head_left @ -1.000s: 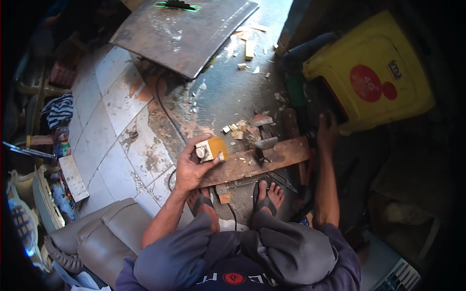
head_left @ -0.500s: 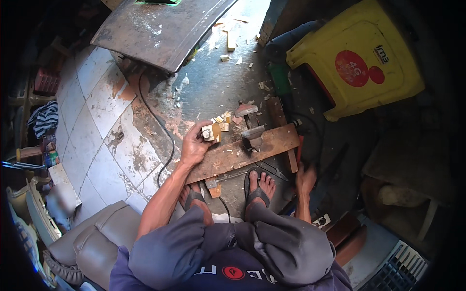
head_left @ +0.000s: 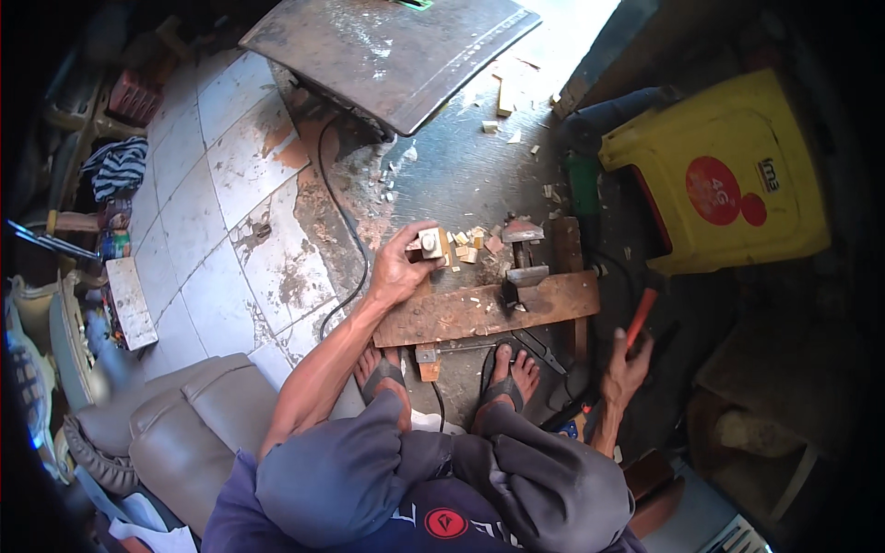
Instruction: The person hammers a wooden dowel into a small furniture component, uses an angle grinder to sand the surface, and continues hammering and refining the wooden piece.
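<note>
Head view: the left hand (head_left: 398, 269) is wrapped around a small wooden block (head_left: 430, 243), holding it just off the left end of the wooden plank (head_left: 489, 309) on the floor, near the metal clamp (head_left: 524, 276). The right hand (head_left: 627, 367) is closed on an orange-handled tool (head_left: 642, 311), well off to the right of the block. Risk-wise, the bare toes in sandals (head_left: 505, 376) sit right against the plank, and a black cable (head_left: 343, 221) runs by the left foot, so a slipped tool or a snag looks possible.
</note>
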A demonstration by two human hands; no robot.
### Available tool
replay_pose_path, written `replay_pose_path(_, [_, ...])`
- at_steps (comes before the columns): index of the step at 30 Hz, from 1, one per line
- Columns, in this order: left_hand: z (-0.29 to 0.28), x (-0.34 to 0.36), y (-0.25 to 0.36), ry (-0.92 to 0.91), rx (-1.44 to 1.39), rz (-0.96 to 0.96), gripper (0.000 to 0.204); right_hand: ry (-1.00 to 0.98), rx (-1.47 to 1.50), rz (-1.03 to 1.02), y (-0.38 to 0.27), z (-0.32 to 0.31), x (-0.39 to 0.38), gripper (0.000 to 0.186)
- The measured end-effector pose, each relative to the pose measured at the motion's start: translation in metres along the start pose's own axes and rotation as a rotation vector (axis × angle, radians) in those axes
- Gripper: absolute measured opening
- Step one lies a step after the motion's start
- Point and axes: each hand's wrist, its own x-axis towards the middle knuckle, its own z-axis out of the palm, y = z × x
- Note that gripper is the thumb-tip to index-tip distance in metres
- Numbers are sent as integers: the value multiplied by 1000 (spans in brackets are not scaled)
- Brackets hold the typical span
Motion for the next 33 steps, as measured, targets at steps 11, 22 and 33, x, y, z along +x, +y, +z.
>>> replay_pose_path(11, [-2,-103,-11,-88,-75,295,72,-671,65,-824,-77,53,-49,35])
replay_pose_path(22, [24,-76,-8,-158,225,565,88,-696,93,-1113,-120,34,-52,21])
replay_pose_path(33, [27,-73,-4,-135,281,581,80,-738,-74,-1083,-114,26,-53,36])
